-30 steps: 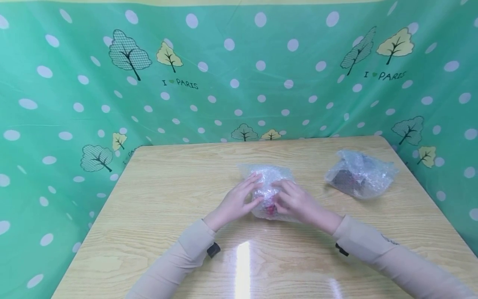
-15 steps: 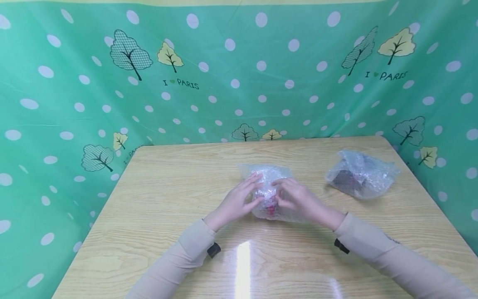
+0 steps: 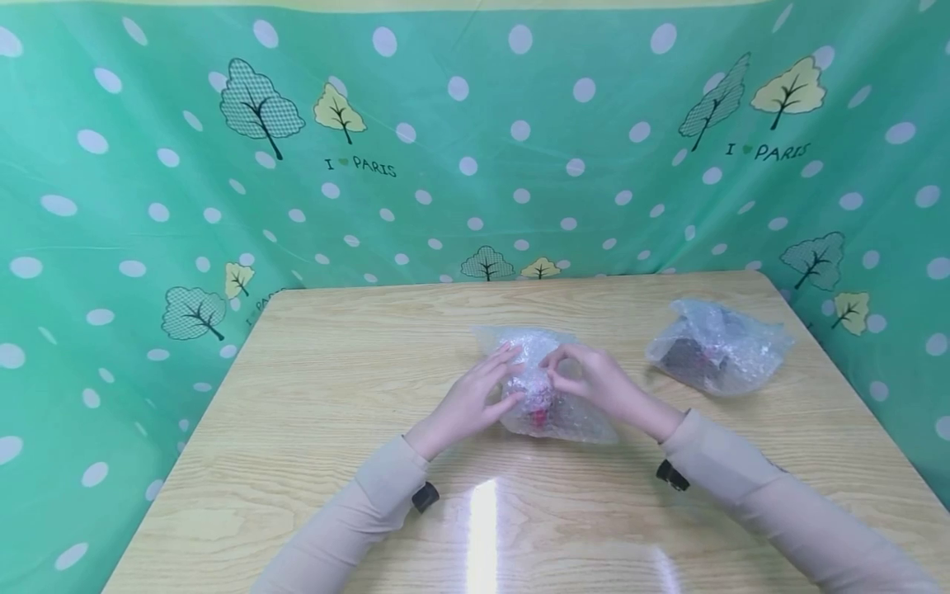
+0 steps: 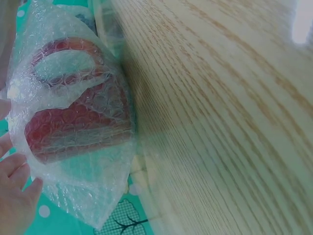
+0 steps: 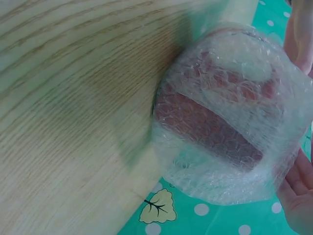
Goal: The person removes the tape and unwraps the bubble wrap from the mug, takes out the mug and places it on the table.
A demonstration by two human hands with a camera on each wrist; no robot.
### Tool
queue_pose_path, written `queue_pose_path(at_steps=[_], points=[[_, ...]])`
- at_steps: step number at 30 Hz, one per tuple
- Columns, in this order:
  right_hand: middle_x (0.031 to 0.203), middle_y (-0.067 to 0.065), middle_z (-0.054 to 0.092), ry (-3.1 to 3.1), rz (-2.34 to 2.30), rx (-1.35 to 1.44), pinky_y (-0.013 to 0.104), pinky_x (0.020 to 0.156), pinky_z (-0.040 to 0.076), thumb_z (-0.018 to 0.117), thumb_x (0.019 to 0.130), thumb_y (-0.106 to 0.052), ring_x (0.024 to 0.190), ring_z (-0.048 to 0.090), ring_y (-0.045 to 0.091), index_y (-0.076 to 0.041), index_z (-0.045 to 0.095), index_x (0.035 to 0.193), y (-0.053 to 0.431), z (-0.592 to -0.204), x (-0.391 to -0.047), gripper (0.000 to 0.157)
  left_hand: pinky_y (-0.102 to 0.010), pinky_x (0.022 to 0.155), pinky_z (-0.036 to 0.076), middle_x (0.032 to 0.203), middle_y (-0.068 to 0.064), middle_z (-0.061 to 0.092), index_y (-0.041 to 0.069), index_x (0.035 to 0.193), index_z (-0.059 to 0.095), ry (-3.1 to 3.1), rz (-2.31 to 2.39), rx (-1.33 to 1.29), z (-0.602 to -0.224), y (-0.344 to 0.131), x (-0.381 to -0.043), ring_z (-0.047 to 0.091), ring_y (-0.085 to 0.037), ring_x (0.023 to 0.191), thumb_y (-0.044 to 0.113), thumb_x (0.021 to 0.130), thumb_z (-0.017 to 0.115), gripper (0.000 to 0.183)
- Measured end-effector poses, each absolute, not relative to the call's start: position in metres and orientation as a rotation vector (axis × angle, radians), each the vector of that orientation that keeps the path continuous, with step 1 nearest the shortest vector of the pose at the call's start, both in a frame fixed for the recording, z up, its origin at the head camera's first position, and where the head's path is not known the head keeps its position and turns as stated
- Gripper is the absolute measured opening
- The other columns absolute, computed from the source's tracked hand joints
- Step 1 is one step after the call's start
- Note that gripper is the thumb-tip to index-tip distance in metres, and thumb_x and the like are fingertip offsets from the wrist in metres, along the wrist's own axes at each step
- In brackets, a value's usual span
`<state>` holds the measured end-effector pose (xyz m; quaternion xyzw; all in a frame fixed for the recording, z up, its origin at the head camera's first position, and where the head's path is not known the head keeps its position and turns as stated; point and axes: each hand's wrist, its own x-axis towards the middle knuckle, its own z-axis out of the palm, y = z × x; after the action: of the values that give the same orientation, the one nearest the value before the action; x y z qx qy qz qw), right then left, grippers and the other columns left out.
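Observation:
A dark red mug with a looped handle, wrapped in clear bubble wrap [image 3: 530, 371], lies in the middle of the wooden table. Through the film the mug [image 4: 80, 122] shows plainly in the left wrist view. My left hand [image 3: 471, 404] rests on the package's left side, fingers spread and thumb toward the front. On its right side my right hand [image 3: 597, 384] brings thumb and forefinger together at the top, pinching the wrap. What exactly lies between these fingertips is too small to make out.
A second bubble-wrapped bundle [image 3: 716, 351] with something dark and red inside lies at the back right of the table [image 3: 334, 412]. A green dotted curtain [image 3: 460, 148] hangs behind the table and along both sides.
My right hand has shifted slightly up and away from the package's lower front, its thumb closing toward the forefinger. The wrap's lower right corner now shows uncovered. My left hand stays put.

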<state>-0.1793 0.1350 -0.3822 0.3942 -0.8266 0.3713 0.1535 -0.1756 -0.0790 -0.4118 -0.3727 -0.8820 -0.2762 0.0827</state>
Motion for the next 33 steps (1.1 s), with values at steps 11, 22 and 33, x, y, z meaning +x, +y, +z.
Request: queue_pose_path(at_steps=[11,22,33], points=[[0.089,0.009,0.066,-2.558,1.304,0.959,0.044,0.088,0.046,0.061,0.076,0.000,0.089,0.061,0.026,-0.006,0.058,0.078,0.138,-0.379,-0.180,0.007,-0.044,0.106,0.025,0.140,-0.006,0.034,0.006,0.120,0.051,-2.631,-0.822,-1.111,-0.413,-0.079,-0.176,0.023,-0.022,0.131,0.031,0.087,0.052,0.041],[0.087,0.011,0.066,-2.592,1.392,0.856,0.046,0.090,0.044,0.059,0.078,0.002,0.090,0.060,0.028,-0.002,0.061,0.081,0.137,-0.373,-0.179,0.006,-0.044,0.106,0.024,0.141,-0.004,0.030,0.007,0.122,0.050,-2.660,-0.835,-1.091,-0.414,-0.079,-0.176,0.020,-0.020,0.132,0.032,0.087,0.052,0.043],[0.085,0.010,0.065,-2.608,1.492,0.774,0.044,0.088,0.046,0.059,0.079,0.000,0.092,0.060,0.030,0.000,0.061,0.085,0.141,-0.379,-0.188,0.007,-0.045,0.104,0.027,0.138,-0.010,0.036,0.006,0.118,0.053,-2.547,-0.843,-1.097,-0.414,-0.078,-0.176,0.026,-0.024,0.130,0.029,0.083,0.058,0.042]])
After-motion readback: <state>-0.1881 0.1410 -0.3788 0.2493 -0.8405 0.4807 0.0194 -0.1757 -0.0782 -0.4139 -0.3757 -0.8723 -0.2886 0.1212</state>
